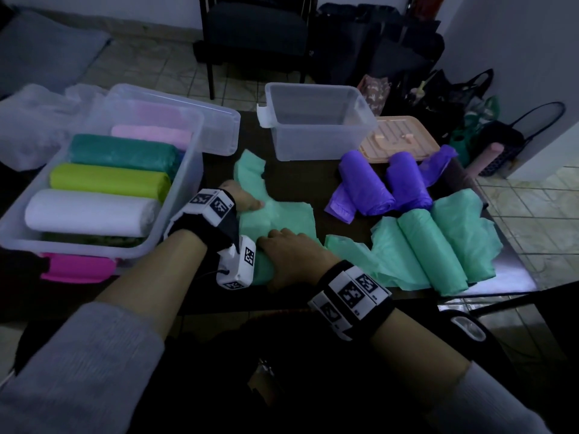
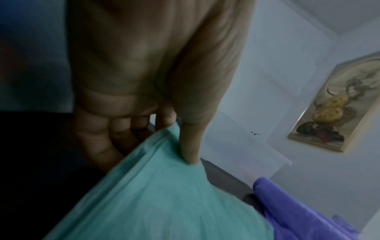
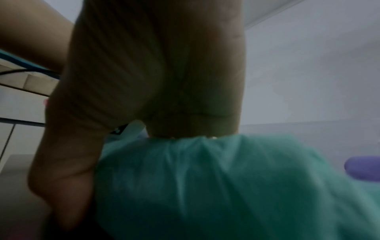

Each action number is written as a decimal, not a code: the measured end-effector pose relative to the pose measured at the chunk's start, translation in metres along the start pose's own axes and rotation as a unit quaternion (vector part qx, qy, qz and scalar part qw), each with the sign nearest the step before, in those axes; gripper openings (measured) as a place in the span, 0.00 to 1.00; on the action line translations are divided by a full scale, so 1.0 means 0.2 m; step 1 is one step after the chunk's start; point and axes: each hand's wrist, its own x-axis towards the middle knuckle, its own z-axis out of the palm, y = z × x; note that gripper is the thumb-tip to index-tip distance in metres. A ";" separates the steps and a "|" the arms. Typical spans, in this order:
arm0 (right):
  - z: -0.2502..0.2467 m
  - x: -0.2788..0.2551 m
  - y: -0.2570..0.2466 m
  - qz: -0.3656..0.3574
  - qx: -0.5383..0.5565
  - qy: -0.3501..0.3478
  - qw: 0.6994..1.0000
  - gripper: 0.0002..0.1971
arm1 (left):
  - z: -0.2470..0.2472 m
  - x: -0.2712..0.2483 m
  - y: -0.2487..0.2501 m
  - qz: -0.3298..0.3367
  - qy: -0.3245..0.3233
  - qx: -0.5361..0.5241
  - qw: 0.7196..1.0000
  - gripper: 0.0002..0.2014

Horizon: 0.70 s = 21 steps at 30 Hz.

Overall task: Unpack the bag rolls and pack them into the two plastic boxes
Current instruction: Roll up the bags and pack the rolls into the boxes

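Note:
A mint green bag roll (image 1: 282, 219) lies partly unrolled on the dark table in front of me. My left hand (image 1: 247, 200) pinches its loose sheet (image 2: 164, 194), thumb (image 2: 189, 146) on top and fingers underneath. My right hand (image 1: 288, 255) is curled over the rolled part (image 3: 205, 186) nearer me. The clear box on the left (image 1: 195, 158) holds white, lime, teal and pink rolls. The second clear box (image 1: 313, 148) at the back centre holds nothing. Two purple rolls (image 1: 372, 189) and two more mint green rolls (image 1: 429, 249) lie to the right.
A peach lid (image 1: 401, 136) lies behind the purple rolls, and a clear lid (image 1: 219, 126) leans behind the left box. A dark chair (image 1: 253, 29) and several bags (image 1: 470, 98) stand on the floor beyond the table. The table's right edge runs close to the green rolls.

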 end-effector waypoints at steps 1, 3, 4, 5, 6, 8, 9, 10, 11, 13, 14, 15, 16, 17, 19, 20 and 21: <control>0.00 0.00 0.00 -0.004 -0.002 0.003 1.000 0.30 | -0.01 0.01 0.01 0.007 0.002 -0.014 1.000 0.34; 0.00 -0.01 0.00 -0.008 -0.004 0.010 1.000 0.29 | -0.02 0.02 0.01 0.028 0.014 -0.062 0.998 0.27; 0.00 -0.01 0.00 -0.009 -0.004 0.016 1.000 0.29 | -0.03 0.04 0.02 0.040 0.025 -0.088 0.995 0.24; -0.01 -0.01 0.01 -0.009 -0.006 0.020 1.000 0.29 | -0.04 0.04 0.02 0.046 0.036 -0.117 0.991 0.22; -0.02 -0.01 0.01 -0.009 -0.008 0.022 1.000 0.29 | -0.04 0.05 0.02 0.045 0.044 -0.153 0.986 0.21; -0.03 0.00 0.02 -0.013 -0.013 0.019 1.000 0.31 | -0.04 0.07 0.02 0.029 0.053 -0.231 0.971 0.18; -0.03 0.00 0.02 -0.015 -0.011 0.017 1.000 0.32 | -0.04 0.08 0.03 0.023 0.057 -0.262 0.963 0.16; -0.02 0.00 0.01 -0.017 -0.006 0.014 1.000 0.34 | -0.05 0.09 0.03 0.027 0.062 -0.298 0.952 0.13; -0.02 0.00 0.01 -0.020 0.002 0.011 1.000 0.35 | -0.06 0.10 0.04 0.028 0.068 -0.332 0.940 0.08; 0.00 0.00 0.01 -0.024 0.018 0.009 1.000 0.36 | -0.09 0.08 0.06 0.032 0.087 -0.362 0.927 0.06; 0.00 0.01 0.01 -0.024 0.020 0.011 0.999 0.36 | -0.09 0.08 0.06 0.034 0.095 -0.356 0.929 0.09; 0.01 0.01 0.02 -0.024 0.021 0.015 0.999 0.36 | -0.10 0.07 0.06 0.036 0.106 -0.320 0.941 0.14; 0.01 0.01 0.02 -0.022 0.023 0.018 0.999 0.35 | -0.10 0.08 0.06 0.035 0.128 -0.256 0.957 0.19; 0.01 0.01 0.02 -0.021 0.028 0.023 0.999 0.35 | -0.10 0.07 0.06 0.038 0.164 -0.180 0.969 0.23; 0.01 0.01 0.02 -0.018 0.030 0.032 0.999 0.33 | -0.10 0.04 0.08 0.057 0.231 -0.039 0.970 0.26; 0.01 0.01 0.02 -0.018 0.022 0.037 0.999 0.32 | -0.08 0.02 0.08 0.079 0.248 0.025 0.965 0.24; 0.01 0.01 0.03 -0.019 0.014 0.044 0.999 0.32 | -0.06 0.01 0.09 0.106 0.235 0.085 0.963 0.21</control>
